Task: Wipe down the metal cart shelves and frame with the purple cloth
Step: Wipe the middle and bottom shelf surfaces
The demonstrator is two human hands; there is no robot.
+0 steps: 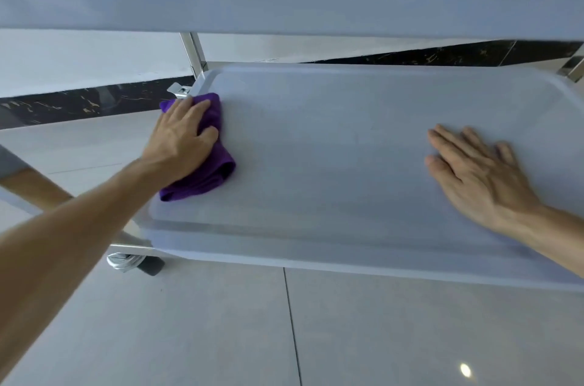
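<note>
purple cloth (202, 161) lies bunched at the far left corner of the lower metal shelf (331, 164), under the left hand (180, 139), whose fingers curl over it and press it down. right hand (474, 174) rests flat on the shelf's right side, fingers spread, well apart from the cloth.

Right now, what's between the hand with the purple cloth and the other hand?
Only bare shelf, in the head view, between the left hand on the purple cloth and the right hand.
</note>
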